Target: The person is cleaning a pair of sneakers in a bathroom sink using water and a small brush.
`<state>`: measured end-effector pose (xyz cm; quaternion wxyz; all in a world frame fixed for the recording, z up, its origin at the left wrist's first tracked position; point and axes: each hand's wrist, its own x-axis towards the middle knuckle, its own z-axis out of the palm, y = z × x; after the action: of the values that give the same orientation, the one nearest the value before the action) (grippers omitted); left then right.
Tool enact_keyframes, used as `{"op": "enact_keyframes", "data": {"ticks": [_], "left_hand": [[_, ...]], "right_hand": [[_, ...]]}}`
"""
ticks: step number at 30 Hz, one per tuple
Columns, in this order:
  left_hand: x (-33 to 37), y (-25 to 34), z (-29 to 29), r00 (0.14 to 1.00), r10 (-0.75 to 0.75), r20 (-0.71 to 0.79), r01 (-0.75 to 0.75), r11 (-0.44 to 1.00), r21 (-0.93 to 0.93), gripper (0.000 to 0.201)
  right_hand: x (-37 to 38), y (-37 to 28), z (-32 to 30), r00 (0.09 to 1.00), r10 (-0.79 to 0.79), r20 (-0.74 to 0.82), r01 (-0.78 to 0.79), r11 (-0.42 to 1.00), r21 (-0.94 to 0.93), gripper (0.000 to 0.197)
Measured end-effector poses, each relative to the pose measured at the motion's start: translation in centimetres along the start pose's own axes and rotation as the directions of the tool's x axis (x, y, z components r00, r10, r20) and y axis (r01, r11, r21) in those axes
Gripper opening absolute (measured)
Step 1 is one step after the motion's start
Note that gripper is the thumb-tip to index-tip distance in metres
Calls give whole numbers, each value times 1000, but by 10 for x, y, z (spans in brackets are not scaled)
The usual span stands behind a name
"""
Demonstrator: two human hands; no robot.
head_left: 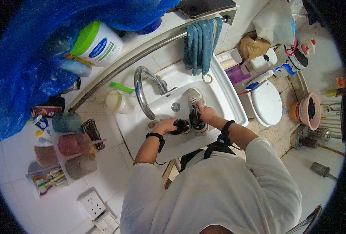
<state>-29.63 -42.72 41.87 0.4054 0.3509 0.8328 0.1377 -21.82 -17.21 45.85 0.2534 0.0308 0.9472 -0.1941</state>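
Observation:
Two black-and-white sneakers are in the white sink basin point(221, 91). My right hand point(207, 113) grips the lace area of the right sneaker point(195, 96), whose pale toe points away from me. Over the left sneaker point(182, 127) lies my left hand point(167, 125), its fingers curled at the dark shoe opening; the hand covers much of that shoe, and a pale end shows to its left. The metal drain point(175, 107) sits just left of the right sneaker. A curved chrome faucet point(141, 93) arches over the basin's left side.
A blue towel point(199, 46) hangs from the metal rail point(130, 62) behind the sink. A white tub point(118, 102) and green brush point(120, 86) stand left of the faucet. Right of the sink is a closed toilet point(267, 103); a pink basin point(312, 113) is farther right. Cups point(66, 123) hang at left.

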Motion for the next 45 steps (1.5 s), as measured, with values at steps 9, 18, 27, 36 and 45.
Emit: {"op": "enact_keyframes", "data": {"ticks": [9,18,27,36,45], "left_hand": [[-31,37,-12,870,-323,-372,417,885,207,26],[-12,44,-60,823,-333,-460,365,931,-21,29],[-27,39,-20,740,-73,-668,154,986,62,40],[-82,33,43,726,-489,-483,364,870,-332,39],[-76,31,38,646,-496,-580,396,868,-301,29]], "right_hand": [[-2,0,22,959,209,-191,-138,934,329,43],[-12,-71,55,928,371,42,-323,740,590,48],[47,-68,91,624,-767,152,775,632,10,16],[66,-40,14,953,-116,-281,227,884,408,19],[87,-83,44,819,82,-569,194,892,409,40]]}}
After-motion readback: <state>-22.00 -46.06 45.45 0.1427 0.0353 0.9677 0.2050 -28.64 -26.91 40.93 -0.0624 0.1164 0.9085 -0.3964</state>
